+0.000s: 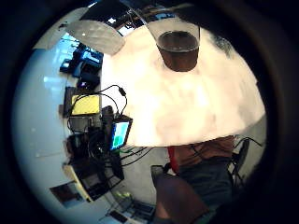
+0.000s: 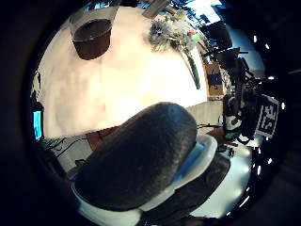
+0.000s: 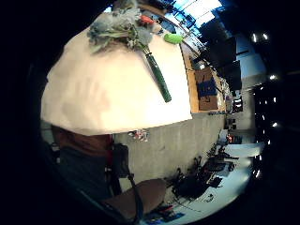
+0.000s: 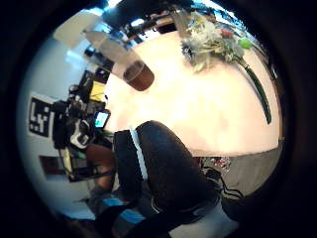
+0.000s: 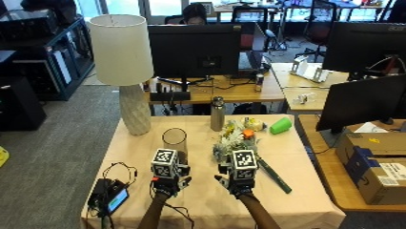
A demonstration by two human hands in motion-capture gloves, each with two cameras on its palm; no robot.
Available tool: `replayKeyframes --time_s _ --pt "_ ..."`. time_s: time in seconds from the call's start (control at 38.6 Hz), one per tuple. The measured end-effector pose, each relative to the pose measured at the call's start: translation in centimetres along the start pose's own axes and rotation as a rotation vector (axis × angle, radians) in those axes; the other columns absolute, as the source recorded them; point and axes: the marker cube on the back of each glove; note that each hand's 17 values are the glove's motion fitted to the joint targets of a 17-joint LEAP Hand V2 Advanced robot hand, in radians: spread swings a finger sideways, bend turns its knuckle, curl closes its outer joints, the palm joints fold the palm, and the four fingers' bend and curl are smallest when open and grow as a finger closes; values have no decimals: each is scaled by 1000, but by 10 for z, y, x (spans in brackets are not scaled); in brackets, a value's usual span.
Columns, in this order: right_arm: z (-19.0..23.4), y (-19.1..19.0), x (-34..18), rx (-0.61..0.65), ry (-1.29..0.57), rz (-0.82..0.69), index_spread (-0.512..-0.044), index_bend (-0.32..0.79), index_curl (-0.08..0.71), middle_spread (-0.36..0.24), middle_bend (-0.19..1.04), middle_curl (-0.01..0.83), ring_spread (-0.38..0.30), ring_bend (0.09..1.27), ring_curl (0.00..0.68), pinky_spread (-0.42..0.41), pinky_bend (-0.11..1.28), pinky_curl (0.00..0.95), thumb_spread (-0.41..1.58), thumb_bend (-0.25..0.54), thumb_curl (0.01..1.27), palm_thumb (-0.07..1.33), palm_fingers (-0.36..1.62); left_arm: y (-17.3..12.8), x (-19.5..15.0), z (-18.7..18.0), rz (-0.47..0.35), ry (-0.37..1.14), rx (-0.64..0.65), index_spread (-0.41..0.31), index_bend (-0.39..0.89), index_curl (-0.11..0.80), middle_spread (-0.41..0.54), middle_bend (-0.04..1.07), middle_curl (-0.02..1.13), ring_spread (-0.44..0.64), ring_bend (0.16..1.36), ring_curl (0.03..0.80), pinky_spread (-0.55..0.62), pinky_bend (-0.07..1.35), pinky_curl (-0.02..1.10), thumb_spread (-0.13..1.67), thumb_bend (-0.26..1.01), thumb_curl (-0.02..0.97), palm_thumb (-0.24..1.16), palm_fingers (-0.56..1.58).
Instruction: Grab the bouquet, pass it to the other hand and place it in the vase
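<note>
Bouquet (image 5: pixel 236 138) is lying flat on the table (image 5: pixel 298 200), and I am seeing its pale flower heads bunched toward the far side while its dark green wrapped stem (image 5: pixel 274 175) is running out toward the near right edge. Nothing is holding it. I am reading my right hand (image 5: pixel 238 183) as hovering just in front of the flowers, palm down, thumb sticking out to the side; its thumb-side palm view is showing a gloved digit (image 4: pixel 168 168) in the foreground with the bouquet (image 4: pixel 218 42) well clear of it, so the fingers are looking relaxed and gripping nothing. The vase (image 5: pixel 174 140), a clear glass cylinder, is standing upright just left of the flowers. My left hand (image 5: pixel 168 183) is hanging in front of the vase, apart from it, and its thumb (image 2: pixel 141 160) is filling the thumb-side palm view with nothing in its grasp. Farther back, a lamp (image 5: pixel 124 62) is standing at the table's left corner, a metal bottle (image 5: pixel 217 113) near the middle, and a green cup (image 5: pixel 280 125) is lying on its side to the right. A small screen device (image 5: pixel 114 198) with cables is sitting at the near left edge.
</note>
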Motion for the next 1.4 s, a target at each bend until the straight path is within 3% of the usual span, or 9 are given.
replayKeyframes --time_s 0.31,0.73,1.11,1.3,1.4 --pt "-11 1 24 2 3 34 -389 149 222 37 226 273 185 227 169 293 465 286 1127 -20 201 172 57 4 -1 -6 -10 9 -21 20 149 224 299 192 229 517 546 195 514 503 267 950 -82 55 -115 14" --pt "5 -28 117 23 -30 168 -392 144 245 34 211 304 184 223 197 294 470 311 1127 -21 228 166 35 -1 -2 -3 -10 22 -6 20 146 254 300 195 269 521 555 209 517 504 289 960 -79 73 -109 2" --pt "79 -64 226 -15 -123 337 -397 122 236 37 189 313 189 223 216 296 504 332 1078 -15 260 220 -37 9 -2 -13 -18 27 -28 20 146 271 301 193 290 524 559 218 518 504 302 961 -80 84 -110 -5" --pt "116 -72 253 -85 -150 395 -399 119 227 44 188 313 191 218 222 304 516 338 1060 -17 275 255 -49 9 -3 -14 -8 38 -13 20 145 275 301 192 296 526 560 221 519 503 306 960 -81 87 -111 -7" --pt "124 -71 253 -101 -221 353 -395 119 224 45 190 314 192 218 226 306 513 338 1050 -15 282 278 -52 9 -3 -14 2 40 -8 20 145 277 301 191 299 526 560 223 519 503 308 960 -81 89 -111 -8"
